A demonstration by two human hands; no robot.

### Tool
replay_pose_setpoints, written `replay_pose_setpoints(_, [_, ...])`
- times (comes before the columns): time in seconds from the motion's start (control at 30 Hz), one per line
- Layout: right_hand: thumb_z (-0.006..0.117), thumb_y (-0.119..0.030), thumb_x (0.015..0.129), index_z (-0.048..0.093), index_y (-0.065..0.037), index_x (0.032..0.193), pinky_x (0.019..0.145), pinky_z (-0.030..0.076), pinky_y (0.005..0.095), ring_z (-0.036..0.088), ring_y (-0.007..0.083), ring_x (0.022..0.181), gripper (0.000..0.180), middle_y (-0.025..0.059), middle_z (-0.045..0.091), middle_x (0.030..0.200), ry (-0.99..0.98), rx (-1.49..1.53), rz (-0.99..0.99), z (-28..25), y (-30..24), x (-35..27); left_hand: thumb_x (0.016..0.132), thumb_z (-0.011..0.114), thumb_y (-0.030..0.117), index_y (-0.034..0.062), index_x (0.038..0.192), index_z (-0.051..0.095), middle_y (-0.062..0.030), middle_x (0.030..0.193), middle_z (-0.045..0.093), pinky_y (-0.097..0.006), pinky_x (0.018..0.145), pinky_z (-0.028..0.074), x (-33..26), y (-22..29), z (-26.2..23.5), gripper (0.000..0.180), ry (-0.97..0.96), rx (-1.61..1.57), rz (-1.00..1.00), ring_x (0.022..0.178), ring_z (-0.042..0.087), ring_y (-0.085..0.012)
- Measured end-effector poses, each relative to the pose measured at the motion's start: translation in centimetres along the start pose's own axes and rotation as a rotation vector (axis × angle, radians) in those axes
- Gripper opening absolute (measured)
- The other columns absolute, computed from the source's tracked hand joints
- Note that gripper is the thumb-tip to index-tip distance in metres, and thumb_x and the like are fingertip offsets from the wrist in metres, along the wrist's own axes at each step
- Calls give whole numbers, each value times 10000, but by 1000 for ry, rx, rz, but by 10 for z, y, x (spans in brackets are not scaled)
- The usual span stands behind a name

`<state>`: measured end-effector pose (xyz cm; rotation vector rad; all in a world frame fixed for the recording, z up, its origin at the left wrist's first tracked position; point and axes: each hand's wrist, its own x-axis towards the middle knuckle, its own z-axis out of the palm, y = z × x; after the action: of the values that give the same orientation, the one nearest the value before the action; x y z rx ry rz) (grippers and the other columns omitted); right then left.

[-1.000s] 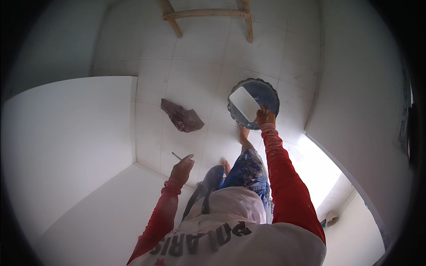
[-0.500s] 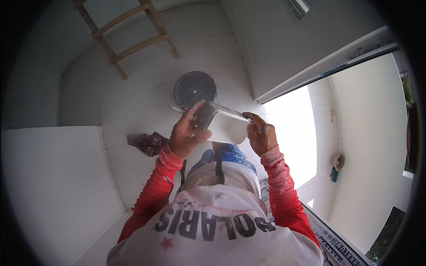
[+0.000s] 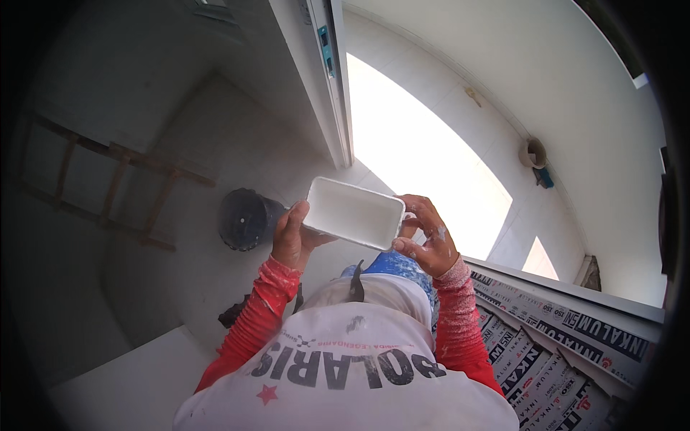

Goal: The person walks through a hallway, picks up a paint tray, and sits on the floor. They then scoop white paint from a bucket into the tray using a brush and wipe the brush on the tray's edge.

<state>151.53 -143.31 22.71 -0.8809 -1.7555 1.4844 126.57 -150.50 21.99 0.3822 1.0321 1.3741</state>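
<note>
A white rectangular tub (image 3: 356, 212) is held out in front of my waist, its hollow inside facing up toward me. My left hand (image 3: 292, 235) grips its left end, thumb over the rim and fingers beneath. Around the right end curl the fingers and thumb of my right hand (image 3: 428, 233), with pale smears on the skin. Both red sleeves are dusted white. A dark round bucket (image 3: 231, 228) stands on the floor just beyond my left hand.
A wooden ladder (image 3: 118, 176) is at the far left. A door frame (image 3: 336, 93) borders a sunlit opening. Beyond it are a pale pot (image 3: 532, 152), a blue object (image 3: 544, 178) and a small brush-like item (image 3: 472, 96). Printed sheeting (image 3: 546, 359) lies at right; a dark cloth (image 3: 231, 314) lies left.
My view has swung right toward the sunlit opening. The tub, earlier tipped with its dark, wet-looking outer side showing, now has its white inside turned up. Both hands still hold it.
</note>
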Motion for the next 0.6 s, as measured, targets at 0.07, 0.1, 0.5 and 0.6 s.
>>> replay_pose_setpoints(0.07, [827, -396, 687, 375, -64, 1410, 975, 480, 435, 574, 315, 1138, 915, 153, 572, 1230, -17, -90, -33, -49, 12, 16, 914, 584, 436, 25, 1287, 503, -148, 1170, 602, -403, 826, 577, 42, -16, 40, 561, -10, -35, -101, 1033, 638, -260])
replay_pose_setpoints(0.1, [830, -386, 680, 359, -67, 1417, 983, 473, 442, 573, 318, 1139, 931, 160, 572, 1229, 12, -85, 38, -73, 17, 23, 918, 571, 464, 38, 1286, 505, -153, 1170, 602, -404, 819, 577, 64, -23, 61, 567, -14, -28, -138, 1028, 639, -264])
replay_pose_setpoints(0.5, [742, -296, 789, 305, -89, 1412, 722, 590, 411, 627, 318, 1009, 788, 208, 578, 1133, 378, 247, 550, -306, 140, 175, 968, 501, 441, 22, 1125, 607, -110, 942, 684, -291, 702, 531, 340, -112, 102, 460, 81, 808, -203, 808, 665, -172])
replay_pose_setpoints(0.6, [722, -298, 813, 304, -89, 1388, 647, 598, 416, 667, 327, 902, 741, 201, 576, 1133, 466, 470, 697, -354, 209, 216, 960, 518, 408, 21, 1079, 619, -94, 911, 689, -276, 619, 507, 399, -140, 63, 417, 148, 836, -277, 730, 652, -137])
